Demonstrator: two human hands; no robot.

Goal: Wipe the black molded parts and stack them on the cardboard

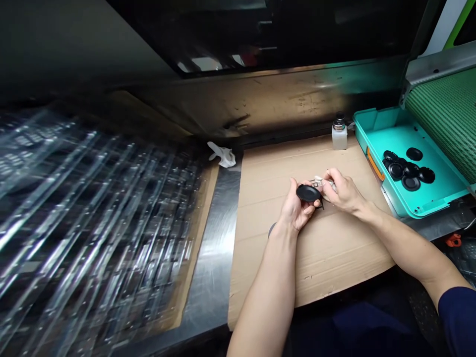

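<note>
Over a cardboard sheet (267, 173), my left hand (295, 208) holds a round black disc (308, 193), tilted so its dished face shows. My right hand (340, 191) is just to the right of the disc, its fingers pinched on a small white cloth (319, 181) near the disc's edge. The cloth is partly hidden by the fingers. A thin dark piece sticks out below the disc, too small to make out. Part of a dark round thing (272, 229) shows beside my left wrist on the cardboard.
A teal tray (439, 196) with several black discs (411, 169) stands at the right, beside a green conveyor belt (449, 109). A small bottle (339, 135) stands at the cardboard's back edge. A crumpled white glove (222, 154) lies at the back left, near blurred stacked clear trays (92, 223).
</note>
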